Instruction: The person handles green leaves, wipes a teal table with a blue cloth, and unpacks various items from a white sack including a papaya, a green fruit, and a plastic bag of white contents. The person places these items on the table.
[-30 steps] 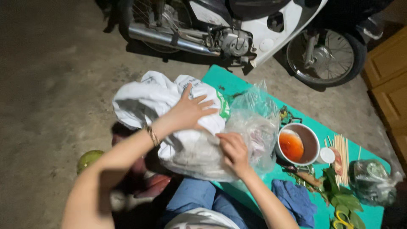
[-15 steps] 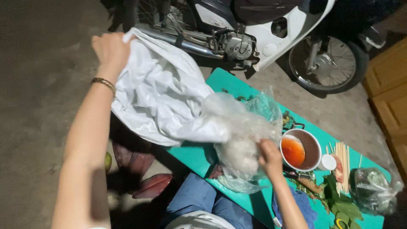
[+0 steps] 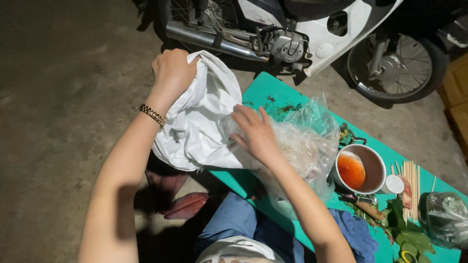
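Nearest the camera lie the person's blue trousers (image 3: 234, 229) and a blue cloth (image 3: 358, 234), with a reddish sandal (image 3: 187, 204) on the concrete floor (image 3: 63, 122) to the left. The low green bench (image 3: 265, 92) carries green leaves (image 3: 412, 238), a knotted clear bag of greens (image 3: 446, 219), a bundle of wooden skewers (image 3: 412, 187), a small white cap (image 3: 394, 184) and a pot of orange-red sauce (image 3: 360, 168). Just beside the pot and crowding it sits a clear plastic bag (image 3: 304, 146) with pale contents.

The right hand (image 3: 256, 134) lies flat with fingers spread on the clear plastic bag where it meets the white cloth sack (image 3: 200, 122); its grip is released, pressing rather than grasping. The left hand (image 3: 173, 73), with a gold bracelet (image 3: 152, 115) at the wrist, is clenched on the sack's upper edge, holding it up above the bench's left end.

Half a second ago the left hand held the sack higher and further left, stretched out, while the right gripped the clear bag lower down; now the sack hangs bunched and the right hand has come up to it.

Farthest off, a white motorbike (image 3: 312, 34) stands behind the bench.
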